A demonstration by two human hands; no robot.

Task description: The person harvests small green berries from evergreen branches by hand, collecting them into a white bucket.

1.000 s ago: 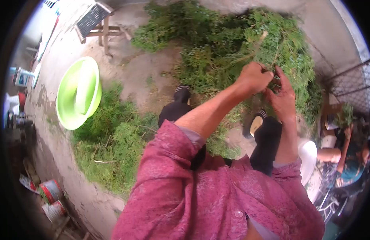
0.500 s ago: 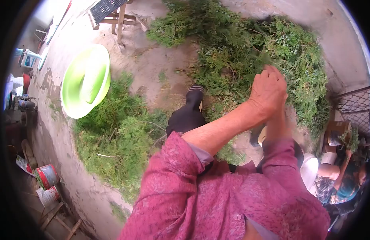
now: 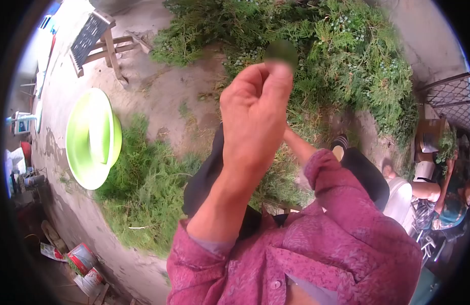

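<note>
My left hand [image 3: 255,109] is raised in front of me, closed with thumb and fingers pinched together. A dark green, rounded blur [image 3: 280,53] sits at its fingertips; what it is I cannot make out. My right forearm [image 3: 300,145] reaches up behind the left hand, which hides the right hand and its fingers. Beyond lies a large heap of cut evergreen branches [image 3: 347,66] with small pale blue-green cones or berries. A second pile of feathery green sprigs [image 3: 148,193] lies on the ground to my left.
A lime-green basin [image 3: 75,147] leans tilted by the left pile. Farther back stands a wooden stool [image 3: 110,51] with a dark woven top. Painted tins [image 3: 82,259] are at lower left. On the right are another person [image 3: 451,203], a cardboard box [image 3: 430,134] and a metal lattice [image 3: 451,94].
My left hand has moved left and closer to the camera. My right forearm has dropped lower behind it. The view has shifted, so the basin appears lower and farther left.
</note>
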